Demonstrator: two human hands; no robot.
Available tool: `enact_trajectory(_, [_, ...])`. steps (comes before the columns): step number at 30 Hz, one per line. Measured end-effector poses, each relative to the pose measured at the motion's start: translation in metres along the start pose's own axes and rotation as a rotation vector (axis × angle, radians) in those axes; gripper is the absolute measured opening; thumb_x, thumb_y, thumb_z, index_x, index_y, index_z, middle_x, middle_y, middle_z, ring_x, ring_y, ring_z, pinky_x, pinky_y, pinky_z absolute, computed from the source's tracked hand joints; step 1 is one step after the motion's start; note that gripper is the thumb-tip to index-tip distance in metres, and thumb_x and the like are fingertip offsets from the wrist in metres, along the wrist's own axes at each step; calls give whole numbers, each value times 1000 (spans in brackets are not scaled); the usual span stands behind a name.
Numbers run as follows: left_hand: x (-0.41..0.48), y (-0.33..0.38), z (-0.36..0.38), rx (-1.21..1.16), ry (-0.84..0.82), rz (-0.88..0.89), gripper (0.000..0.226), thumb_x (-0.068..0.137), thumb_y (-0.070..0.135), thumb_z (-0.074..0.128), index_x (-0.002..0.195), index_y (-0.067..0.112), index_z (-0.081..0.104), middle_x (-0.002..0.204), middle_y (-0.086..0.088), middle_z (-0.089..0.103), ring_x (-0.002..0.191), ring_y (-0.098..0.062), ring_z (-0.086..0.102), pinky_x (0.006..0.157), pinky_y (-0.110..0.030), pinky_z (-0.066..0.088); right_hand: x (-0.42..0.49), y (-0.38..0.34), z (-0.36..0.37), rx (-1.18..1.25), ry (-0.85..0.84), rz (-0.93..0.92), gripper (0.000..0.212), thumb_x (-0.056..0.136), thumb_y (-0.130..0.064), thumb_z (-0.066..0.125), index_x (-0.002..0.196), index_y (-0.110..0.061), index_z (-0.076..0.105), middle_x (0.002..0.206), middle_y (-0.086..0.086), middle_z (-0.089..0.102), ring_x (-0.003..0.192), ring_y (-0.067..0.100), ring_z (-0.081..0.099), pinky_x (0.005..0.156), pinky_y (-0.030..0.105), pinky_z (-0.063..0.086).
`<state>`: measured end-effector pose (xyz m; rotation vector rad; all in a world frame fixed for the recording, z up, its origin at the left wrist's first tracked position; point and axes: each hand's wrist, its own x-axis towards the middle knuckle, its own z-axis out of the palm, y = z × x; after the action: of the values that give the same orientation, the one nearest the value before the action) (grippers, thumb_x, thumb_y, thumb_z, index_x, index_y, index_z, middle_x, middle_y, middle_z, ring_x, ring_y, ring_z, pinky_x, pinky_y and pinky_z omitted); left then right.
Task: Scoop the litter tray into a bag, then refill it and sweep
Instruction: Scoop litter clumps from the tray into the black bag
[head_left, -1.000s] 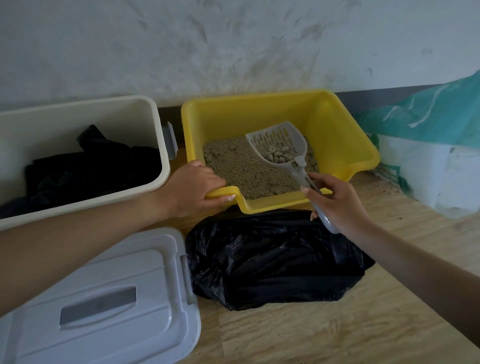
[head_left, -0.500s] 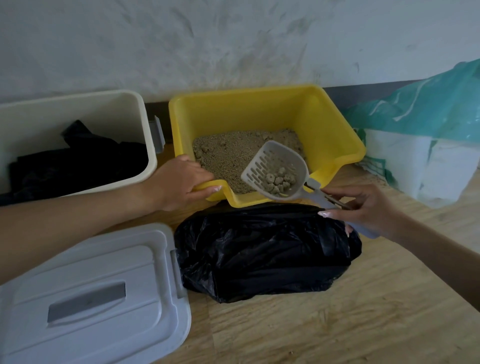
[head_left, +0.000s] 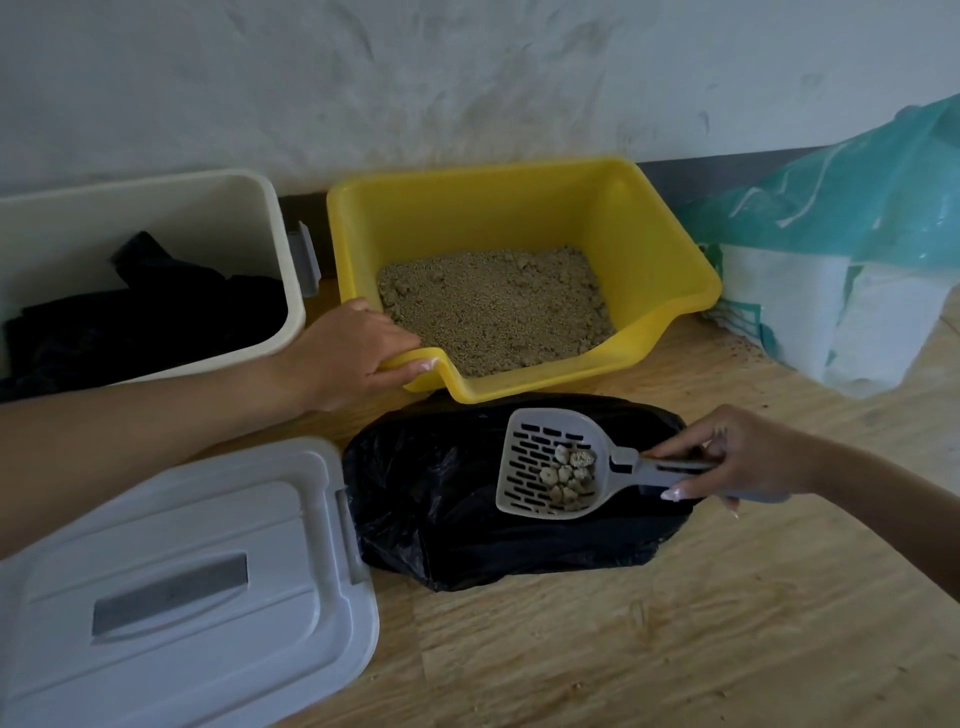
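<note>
Grey plastic and slotted, the scoop (head_left: 550, 467) hangs above the black bag (head_left: 441, 499). The right hand (head_left: 743, 457) pinches the handle's end between thumb and fingers. From that grip the pan lies toward 9 o'clock, so the scoop's long axis runs from 3 to 9, close to level, with the open face up and the tip pointing at 9. The clumps (head_left: 569, 475) sit bunched at the handle end of the pan, on the side nearest the hand.

The bag lies crumpled on the wooden floor (head_left: 675, 623), right against the front lip of the yellow tray (head_left: 649, 244), which is at 12 o'clock from the scoop. I cannot tell where the bag's mouth opens. That probably decides the next move, because rolling the wrist about the handle's axis would drop the clumps straight down.

The left hand (head_left: 353, 353), at about 10 o'clock from the scoop, grips the tray's near left corner with its fingers curled over the rim. Tan litter (head_left: 493, 306) covers the tray's bottom.
</note>
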<state>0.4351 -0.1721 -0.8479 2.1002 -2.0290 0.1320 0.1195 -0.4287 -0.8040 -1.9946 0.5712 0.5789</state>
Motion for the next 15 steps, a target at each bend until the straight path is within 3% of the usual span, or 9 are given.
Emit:
enact_trajectory(6, [0,-1,1,5,-3,-8,80,92,66,3,95,16,65,82,2,68,75,-18,60,78,-24,24,6,0,-6,-242,-27,96,40,75,-24,81,113,-26,69,113,-17,66,48,27,62,52,28,53])
enact_trajectory(9, [0,-1,1,17,0,-5,80,92,65,4,95,15,66,82,1,68,75,-18,60,77,-24,24,9,-10,-7,-356,-39,114,44,77,-26,79,119,-23,67,107,-19,67,55,35,65,48,20,48])
enact_trajectory(13, [0,-1,1,13,-5,-14,80,92,66,4,94,16,66,81,2,68,73,-18,60,78,-26,28,12,-34,-5,-496,-67,126,38,81,-30,75,118,-28,66,81,-28,68,48,20,65,50,20,47])
enact_trajectory(15, [0,-1,1,14,-12,-17,80,92,66,4,94,16,66,80,2,68,73,-17,59,79,-27,30,14,-52,-3,-572,-102,128,33,84,-29,72,116,-28,67,78,-18,72,44,11,62,52,17,46])
